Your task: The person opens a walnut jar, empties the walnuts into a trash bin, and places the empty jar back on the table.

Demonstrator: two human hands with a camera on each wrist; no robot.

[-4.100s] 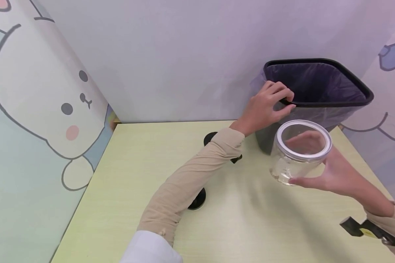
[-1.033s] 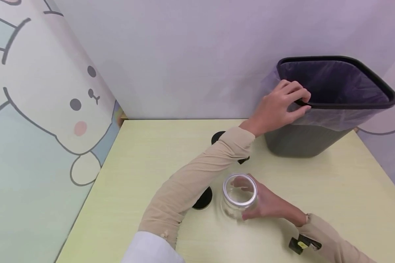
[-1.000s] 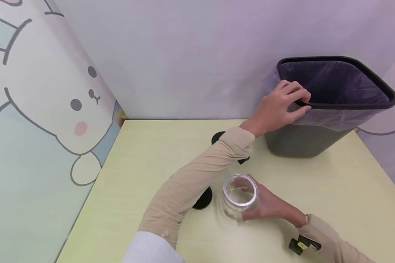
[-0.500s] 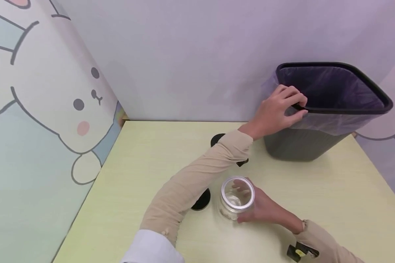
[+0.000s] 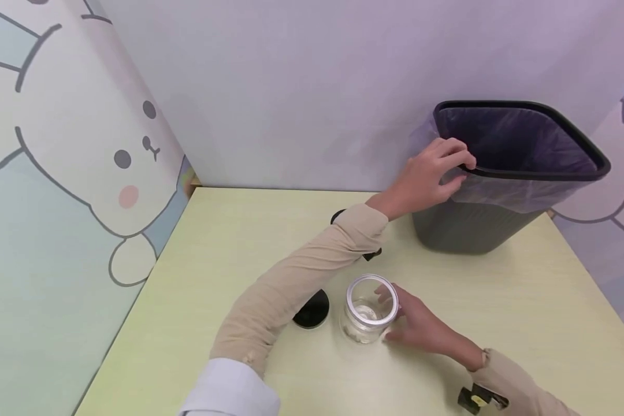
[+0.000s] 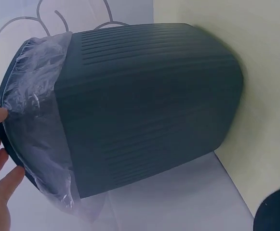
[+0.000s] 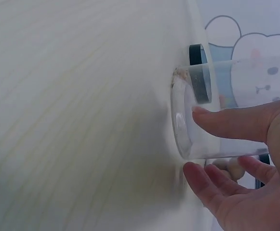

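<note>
Gripping a bin [image 5: 457, 231] with the left hand [image 5: 425, 178], the right hand [image 5: 421, 328] loose beside a clear jar [image 5: 361, 332]

At the far right of a pale yellow tabletop [image 5: 208, 289], the dark grey bin stands near the back wall [image 5: 291, 104]. A thin, see-through liner [image 5: 515, 193] folds over its black rim [image 5: 541, 175] and hangs down the outside. The left hand's grip is closed on the near left corner of that rim, fingers bent over the edge and thumb on the outside.

The jar stands upright on the tabletop, nearer the viewer than the bin and a little to its left. A silver ring [image 5: 372, 277] circles its top. The right hand's grip is released: fingers and thumb spread apart around the jar's right side. Whether any fingertip touches it, I cannot tell.

Just left of the jar, a black disc [image 5: 314, 310] lies on the tabletop, partly covered by the beige left sleeve [image 5: 301, 271]. Farther back, another black piece [image 5: 337, 215] peeks out from behind the same sleeve. A small black device [image 5: 481, 397] sits on the right sleeve [image 5: 515, 384]. A cartoon animal [image 5: 93, 173] with a pink cheek decorates the left wall.
</note>
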